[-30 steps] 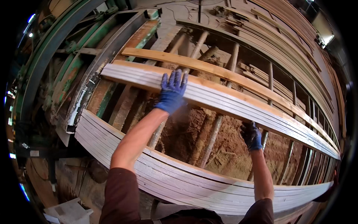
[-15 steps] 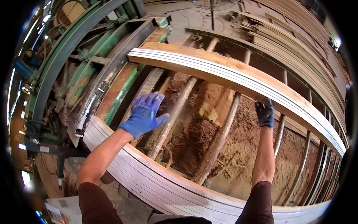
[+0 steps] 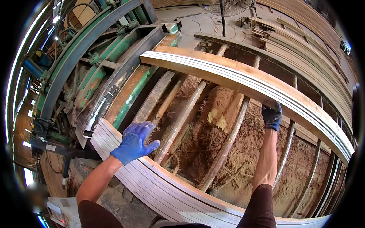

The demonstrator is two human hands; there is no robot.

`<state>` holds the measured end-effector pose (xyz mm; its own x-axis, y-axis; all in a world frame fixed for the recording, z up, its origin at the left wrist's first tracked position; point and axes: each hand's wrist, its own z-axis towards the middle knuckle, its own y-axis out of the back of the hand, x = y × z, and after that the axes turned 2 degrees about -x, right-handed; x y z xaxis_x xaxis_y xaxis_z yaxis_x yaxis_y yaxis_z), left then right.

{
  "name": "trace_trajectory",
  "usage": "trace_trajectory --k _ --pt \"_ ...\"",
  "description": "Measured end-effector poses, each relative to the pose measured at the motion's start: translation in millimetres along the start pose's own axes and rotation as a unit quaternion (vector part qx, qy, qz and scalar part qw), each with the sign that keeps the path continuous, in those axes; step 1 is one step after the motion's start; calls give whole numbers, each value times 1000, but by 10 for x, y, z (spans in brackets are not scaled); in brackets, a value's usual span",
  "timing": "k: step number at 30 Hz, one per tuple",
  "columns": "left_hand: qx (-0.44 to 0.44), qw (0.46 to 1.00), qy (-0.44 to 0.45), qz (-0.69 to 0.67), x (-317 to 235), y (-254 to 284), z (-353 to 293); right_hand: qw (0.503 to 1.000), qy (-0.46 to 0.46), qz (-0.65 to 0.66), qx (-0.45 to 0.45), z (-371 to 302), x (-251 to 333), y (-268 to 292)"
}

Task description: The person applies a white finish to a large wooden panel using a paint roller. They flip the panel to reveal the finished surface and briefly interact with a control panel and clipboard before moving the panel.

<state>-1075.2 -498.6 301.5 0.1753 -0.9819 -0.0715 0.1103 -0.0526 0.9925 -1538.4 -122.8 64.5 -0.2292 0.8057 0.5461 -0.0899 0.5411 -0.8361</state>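
Lighting is middling. Far left of the left hand (image 3: 134, 142), streaks of light (image 3: 28, 176) burn out to white, while the debris (image 3: 201, 144) between the hands lies in dimmer, brownish shade. Just beyond the right hand (image 3: 271, 115), the white board edges (image 3: 228, 75) catch a strong shine. A round patch (image 3: 36, 197) below and left of the left hand is blurred. Outward from both hands, straight edges bow, and the rim drops into black.

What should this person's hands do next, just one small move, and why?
Perhaps bring the right hand to the near stack of boards: it is at the far stack, while the left hand, fingers spread, is by the near one.
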Motion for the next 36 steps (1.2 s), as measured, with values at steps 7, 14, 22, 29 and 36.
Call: trace_trajectory --k 7,14,22,29,36 --pt "46 998 40 14 36 110 -276 999 -25 40 27 183 -68 191" --pt "51 997 57 -9 -45 99 -314 994 -53 60 -75 -255 -54 -100" --pt "0 997 -27 -78 -141 86 -369 991 -65 6 -117 -862 202 -146" --pt "22 991 -78 -104 -242 70 -401 968 -126 -61 -209 -2050 123 -258" --pt "4 981 -174 -89 -416 -203 -284 828 -394 -399 25 -3734 888 -1089"
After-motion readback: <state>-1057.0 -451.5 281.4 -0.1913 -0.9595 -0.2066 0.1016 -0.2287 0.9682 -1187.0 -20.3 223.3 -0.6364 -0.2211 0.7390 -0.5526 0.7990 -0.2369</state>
